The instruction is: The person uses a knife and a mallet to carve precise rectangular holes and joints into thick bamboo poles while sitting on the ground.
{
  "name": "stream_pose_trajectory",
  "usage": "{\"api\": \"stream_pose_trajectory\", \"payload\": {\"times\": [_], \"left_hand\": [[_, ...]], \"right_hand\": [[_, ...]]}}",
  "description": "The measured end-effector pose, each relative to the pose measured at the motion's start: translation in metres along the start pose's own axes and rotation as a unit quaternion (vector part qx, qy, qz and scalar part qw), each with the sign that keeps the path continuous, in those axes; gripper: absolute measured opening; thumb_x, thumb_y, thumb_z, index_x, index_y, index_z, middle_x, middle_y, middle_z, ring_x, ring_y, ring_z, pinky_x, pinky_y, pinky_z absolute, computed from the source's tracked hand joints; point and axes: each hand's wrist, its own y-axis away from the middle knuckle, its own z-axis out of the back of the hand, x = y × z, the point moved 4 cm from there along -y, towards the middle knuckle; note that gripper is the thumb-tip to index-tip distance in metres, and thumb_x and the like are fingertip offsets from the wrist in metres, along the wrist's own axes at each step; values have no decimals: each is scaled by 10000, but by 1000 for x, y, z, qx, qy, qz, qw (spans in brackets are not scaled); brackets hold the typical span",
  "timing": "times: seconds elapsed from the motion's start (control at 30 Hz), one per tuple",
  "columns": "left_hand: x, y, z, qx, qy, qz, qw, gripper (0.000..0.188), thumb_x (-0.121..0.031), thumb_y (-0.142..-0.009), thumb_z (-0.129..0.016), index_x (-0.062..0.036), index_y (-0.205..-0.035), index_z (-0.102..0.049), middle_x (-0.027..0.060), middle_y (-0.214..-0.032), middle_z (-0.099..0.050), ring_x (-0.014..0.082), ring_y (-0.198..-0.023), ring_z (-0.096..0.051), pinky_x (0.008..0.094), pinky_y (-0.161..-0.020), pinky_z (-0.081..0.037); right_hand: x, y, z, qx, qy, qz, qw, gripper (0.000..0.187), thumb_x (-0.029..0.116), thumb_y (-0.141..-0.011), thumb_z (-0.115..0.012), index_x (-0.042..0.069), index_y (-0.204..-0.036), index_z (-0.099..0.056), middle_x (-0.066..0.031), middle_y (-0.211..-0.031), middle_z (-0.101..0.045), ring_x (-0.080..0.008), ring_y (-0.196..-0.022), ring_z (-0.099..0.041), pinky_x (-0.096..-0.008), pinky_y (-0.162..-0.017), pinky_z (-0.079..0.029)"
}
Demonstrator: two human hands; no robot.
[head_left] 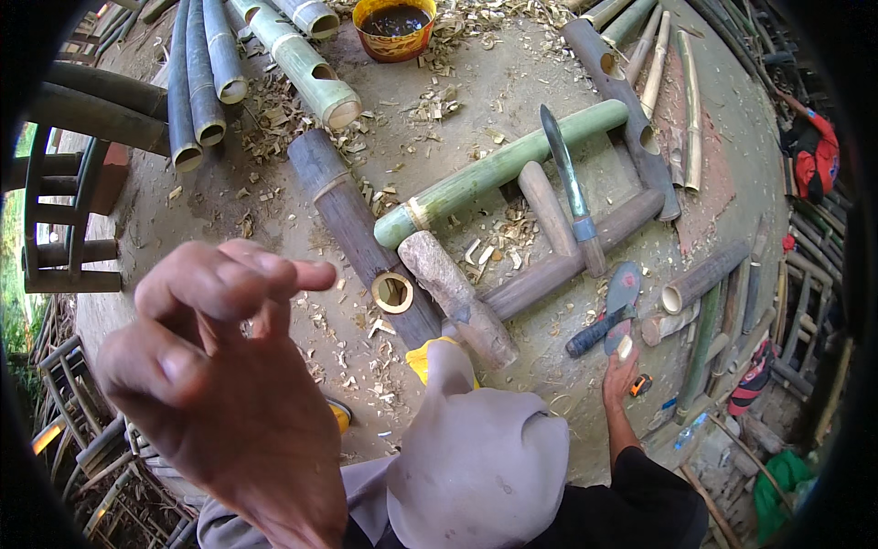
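Observation:
My left hand [229, 384] is raised close to the camera, fingers bent and apart, with nothing seen in it. Low at the right, my right hand [621, 377] has its fingers closed around something pale, too small to name. Just beyond them lie a grey sandal-like sole [624, 288] and a black-wrapped handle [590, 337]. A green bamboo pole [503, 169] spans two dark bamboo posts, the left one [343, 201] with a round cut hole. A long-bladed knife [569, 174] rests across the pole and a lower bar [585, 256]. Beside the left post lies a thick wooden club [457, 297].
Wood chips litter the floor. Cut bamboo poles [224, 55] lie far left, beside a notched green pole [306, 69]. A yellow tub [393, 32] of dark contents stands at the back. At right are a short bamboo piece [704, 277] and an orange tape measure [641, 385].

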Motion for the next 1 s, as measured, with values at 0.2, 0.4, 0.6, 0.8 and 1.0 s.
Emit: {"api": "stream_pose_trajectory", "payload": {"times": [0.2,0.4,0.6,0.8,1.0], "left_hand": [[-6,-4,-20,31,-3,28,999,291,-356,-861,-610,-129,-989,-479,102,-1001,-509,259,-967,-529,446,-779,-508],[-7,-3,-37,52,-1,71,996,196,-335,-893,-561,-163,-931,-475,90,-1000,-499,276,-992,-516,481,-787,-503],[-2,3,-40,115,60,174,976,112,-285,-927,-519,-196,-876,-475,77,-998,-496,278,-996,-520,509,-792,-511],[27,24,15,-2,22,161,987,296,-213,-817,-685,-56,-1007,-520,85,-934,-559,194,-892,-550,353,-773,-479],[145,113,115,-53,-202,359,910,155,-163,-828,-668,-64,-921,-594,14,-815,-592,94,-726,-531,261,-656,-447]], "right_hand": [[-20,-5,-12,-158,162,32,973,597,283,-857,-585,63,-1361,-352,-229,-1234,-500,-400,-1121,-478,-484,-926,-368],[75,6,1,-113,-91,228,963,475,164,-793,-632,22,-1226,-498,-191,-1173,-507,-362,-1109,-475,-455,-945,-377],[175,48,7,102,-277,280,914,366,130,-795,-642,11,-1133,-567,-175,-1036,-560,-305,-967,-558,-385,-844,-454],[262,85,0,338,-249,310,853,694,394,-796,-676,18,-1327,-435,-258,-1143,-582,-383,-1012,-588,-421,-869,-468],[297,105,4,388,-166,276,864,883,392,-743,-727,28,-1413,-283,-301,-1135,-579,-446,-1074,-552,-446,-901,-449]]}}
